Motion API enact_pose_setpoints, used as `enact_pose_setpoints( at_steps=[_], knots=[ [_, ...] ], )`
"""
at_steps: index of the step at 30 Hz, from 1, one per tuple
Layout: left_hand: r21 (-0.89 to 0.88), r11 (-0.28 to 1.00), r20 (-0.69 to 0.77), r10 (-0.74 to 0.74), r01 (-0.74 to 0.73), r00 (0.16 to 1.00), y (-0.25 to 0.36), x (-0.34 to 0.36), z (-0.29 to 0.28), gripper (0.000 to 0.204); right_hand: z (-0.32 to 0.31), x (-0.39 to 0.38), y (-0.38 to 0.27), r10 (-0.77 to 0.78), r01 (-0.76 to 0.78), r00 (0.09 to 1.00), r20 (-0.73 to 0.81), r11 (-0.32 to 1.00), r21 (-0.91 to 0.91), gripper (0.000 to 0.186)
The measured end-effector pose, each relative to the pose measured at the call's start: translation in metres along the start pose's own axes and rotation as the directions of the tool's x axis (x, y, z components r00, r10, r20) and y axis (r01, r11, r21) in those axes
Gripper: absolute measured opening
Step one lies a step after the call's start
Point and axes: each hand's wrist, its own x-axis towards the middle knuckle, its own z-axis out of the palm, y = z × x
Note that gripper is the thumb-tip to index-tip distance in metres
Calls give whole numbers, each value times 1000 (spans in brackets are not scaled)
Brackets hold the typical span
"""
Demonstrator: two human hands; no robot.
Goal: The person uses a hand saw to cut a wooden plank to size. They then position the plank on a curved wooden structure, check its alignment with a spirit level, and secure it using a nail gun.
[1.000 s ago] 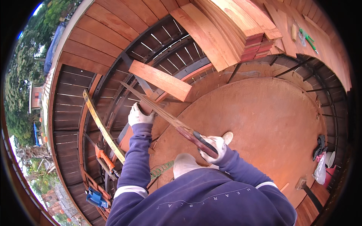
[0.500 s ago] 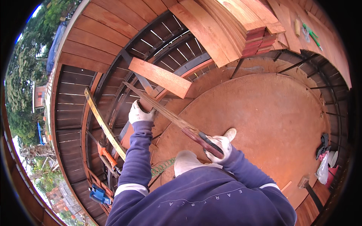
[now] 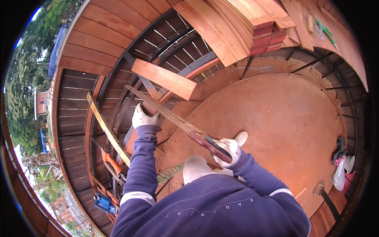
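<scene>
My gloved right hand (image 3: 229,152) is closed round the dark red and black handle of a handsaw (image 3: 167,113). Its long, brown-looking blade slants away to the far left and narrows toward the tip. Just left of the blade, my gloved left hand (image 3: 143,116) grips a reddish-brown piece of wood (image 3: 149,109). That piece's full length is hidden by my hand and the saw. Beyond the blade, a short loose board (image 3: 165,79) lies across the dark metal frame. Whether the blade touches wood I cannot tell.
A stack of planks (image 3: 237,27) with red ends stands at far right. On the left are a yellow level (image 3: 107,128), an orange-handled tool (image 3: 112,162) and a blue tool (image 3: 105,204). A green coiled hose (image 3: 169,173) lies by my leg. A broom (image 3: 327,199) is at lower right.
The view has shifted slightly, so the planks and boards sit a little further left. Both hands keep their grips, and the saw stays at nearly the same slant.
</scene>
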Motion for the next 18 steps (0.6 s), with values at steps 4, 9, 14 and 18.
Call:
enact_pose_setpoints(
  at_steps=[4,9,14,18],
  knots=[
    [19,1000,-21,-5,5,1000,-1,-4,1,79,-44,-55,-13,35,-35,997,70,999,5,62],
    [16,1000,-42,28,-27,999,3,0,2,76,13,26,13,-125,127,990,-71,992,20,39],
    [11,1000,2,-22,22,1000,-1,0,0,77,19,18,10,-94,97,993,-78,995,33,49],
    [39,999,-53,19,-17,998,-10,-4,10,83,-45,-53,-12,-18,15,997,77,999,42,49]
  ],
)
